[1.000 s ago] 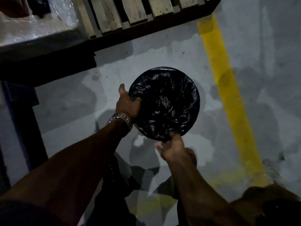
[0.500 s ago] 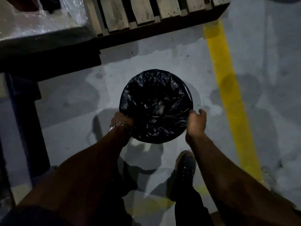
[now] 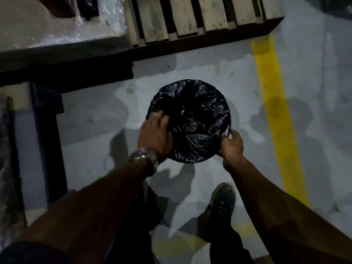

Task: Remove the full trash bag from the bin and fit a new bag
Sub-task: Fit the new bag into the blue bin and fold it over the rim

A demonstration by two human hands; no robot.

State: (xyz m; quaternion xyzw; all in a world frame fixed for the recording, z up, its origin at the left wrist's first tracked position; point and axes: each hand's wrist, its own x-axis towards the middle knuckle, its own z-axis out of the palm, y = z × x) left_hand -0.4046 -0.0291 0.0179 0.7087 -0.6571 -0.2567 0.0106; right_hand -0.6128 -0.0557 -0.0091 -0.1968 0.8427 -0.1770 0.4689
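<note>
A round bin stands on the grey floor, fully covered by a shiny black trash bag (image 3: 194, 115) that lines its mouth and folds over the rim. My left hand (image 3: 155, 134), with a metal watch on the wrist, lies on the bag at the bin's left near rim, fingers spread over the plastic. My right hand (image 3: 231, 144) pinches the bag's edge at the right near rim. The bin's own wall is hidden under the bag.
A wooden pallet (image 3: 190, 18) and a plastic-wrapped load (image 3: 57, 25) lie just beyond the bin. A dark blue post (image 3: 47, 140) stands at left. A yellow floor line (image 3: 276, 111) runs at right. My shoe (image 3: 221, 208) is below the bin.
My left hand moved up from below the rim onto the bag's left side. My right hand shifted from an open reach beside the bin to pinching the bag edge.
</note>
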